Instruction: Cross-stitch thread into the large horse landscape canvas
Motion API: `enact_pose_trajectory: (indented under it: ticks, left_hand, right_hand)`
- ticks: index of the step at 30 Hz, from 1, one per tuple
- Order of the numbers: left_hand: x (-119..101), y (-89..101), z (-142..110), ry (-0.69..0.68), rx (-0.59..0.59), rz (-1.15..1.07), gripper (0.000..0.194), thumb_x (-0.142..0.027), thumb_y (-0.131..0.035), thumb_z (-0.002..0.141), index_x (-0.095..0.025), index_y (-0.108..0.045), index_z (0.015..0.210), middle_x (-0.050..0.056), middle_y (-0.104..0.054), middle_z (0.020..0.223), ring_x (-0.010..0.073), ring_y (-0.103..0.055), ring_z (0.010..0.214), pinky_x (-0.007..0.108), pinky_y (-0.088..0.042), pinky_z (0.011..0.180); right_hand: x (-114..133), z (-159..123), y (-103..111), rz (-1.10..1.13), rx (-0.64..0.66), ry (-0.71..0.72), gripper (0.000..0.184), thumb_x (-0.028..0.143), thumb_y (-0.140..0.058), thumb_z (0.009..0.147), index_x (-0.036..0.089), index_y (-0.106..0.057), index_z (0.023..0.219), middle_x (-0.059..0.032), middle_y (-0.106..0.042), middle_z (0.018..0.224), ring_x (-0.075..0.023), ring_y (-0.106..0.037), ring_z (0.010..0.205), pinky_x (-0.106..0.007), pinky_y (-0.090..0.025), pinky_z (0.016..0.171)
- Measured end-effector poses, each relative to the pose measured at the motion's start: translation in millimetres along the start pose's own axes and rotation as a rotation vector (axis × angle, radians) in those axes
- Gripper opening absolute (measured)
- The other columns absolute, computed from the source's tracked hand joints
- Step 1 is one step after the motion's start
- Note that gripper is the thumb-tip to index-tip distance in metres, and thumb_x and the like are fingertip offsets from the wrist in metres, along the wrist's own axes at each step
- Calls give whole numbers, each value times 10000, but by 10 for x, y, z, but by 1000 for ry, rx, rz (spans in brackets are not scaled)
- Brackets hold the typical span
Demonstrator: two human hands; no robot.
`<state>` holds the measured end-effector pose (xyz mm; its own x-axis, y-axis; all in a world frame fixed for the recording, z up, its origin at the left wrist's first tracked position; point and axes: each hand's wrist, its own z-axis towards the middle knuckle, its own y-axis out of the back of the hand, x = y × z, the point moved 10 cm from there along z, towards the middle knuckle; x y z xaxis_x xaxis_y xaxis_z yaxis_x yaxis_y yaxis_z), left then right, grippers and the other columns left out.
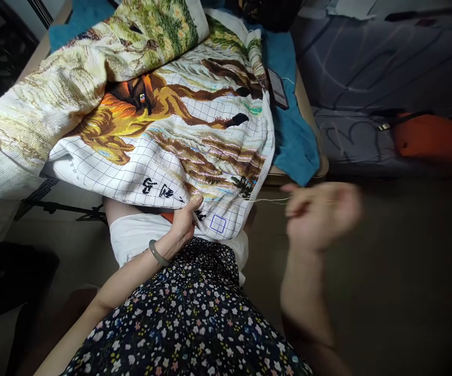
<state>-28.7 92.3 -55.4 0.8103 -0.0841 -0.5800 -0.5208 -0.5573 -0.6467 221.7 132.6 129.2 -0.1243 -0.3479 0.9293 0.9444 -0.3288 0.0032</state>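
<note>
A large cross-stitch cloth (131,180) with a blue grid and a stitched picture in brown, orange and green lies across the table edge and my lap. My left hand (184,219) grips its near edge, thumb on top and the other fingers hidden beneath. Off to the right, my right hand (322,211) is closed and smeared by motion. A pale thread (268,200) runs taut from the cloth's lower right part to this hand. Whether a needle is in its fingers cannot be made out.
Under the cloth, a teal cloth (288,125) covers the table (322,162). A flat dark-edged rectangular item (277,89) lies beside the cross-stitch. At the right are a grey patterned sofa (355,68) and an orange bag (435,141). The cloth's rolled part (53,99) extends left.
</note>
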Motion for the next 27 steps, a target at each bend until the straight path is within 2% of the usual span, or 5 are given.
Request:
enact_pose_trajectory:
  ticks: [3, 4, 6, 13, 27]
  left_hand:
    - [27, 21, 10, 31, -4, 41, 500, -242, -837, 509, -134, -660, 963, 87, -705, 948, 241, -624, 1003, 375, -452, 914]
    - [41, 31, 12, 46, -8, 57, 480, -253, -838, 506, -130, -662, 935, 83, -705, 912, 235, -632, 968, 369, -459, 888]
    - [55, 45, 16, 60, -15, 78, 445, -265, -839, 499, -130, -662, 885, 69, -699, 850, 220, -640, 905, 354, -470, 840]
    - [44, 43, -5, 60, -35, 77, 397, -258, -841, 492, -134, -655, 821, 49, -676, 756, 207, -639, 845, 332, -473, 784]
    - [51, 63, 15, 51, -44, 68, 394, -234, -842, 484, -142, -659, 821, 44, -687, 797, 198, -637, 890, 319, -467, 829]
  right_hand:
    - [-423, -567, -909, -98, 518, -156, 111, 302, -516, 877, 215, -538, 813, 93, -435, 426, -80, -419, 357, -218, -416, 446]
    - [-527, -742, -1084, -181, 650, -181, 120, 293, -504, 879, 206, -579, 846, 74, -477, 459, -86, -454, 393, -213, -399, 450]
    - [-618, -912, -1217, -343, 750, -148, 168, 269, -499, 872, 194, -644, 909, 40, -556, 534, -96, -513, 469, -213, -399, 493]
    - [-602, -847, -1181, -490, 685, -67, 235, 261, -517, 846, 153, -713, 914, -10, -640, 573, -109, -559, 502, -206, -408, 534]
    - [-476, -867, -1247, -764, 632, 76, 219, 193, -506, 811, 191, -721, 849, -38, -686, 623, -131, -566, 509, -240, -400, 572]
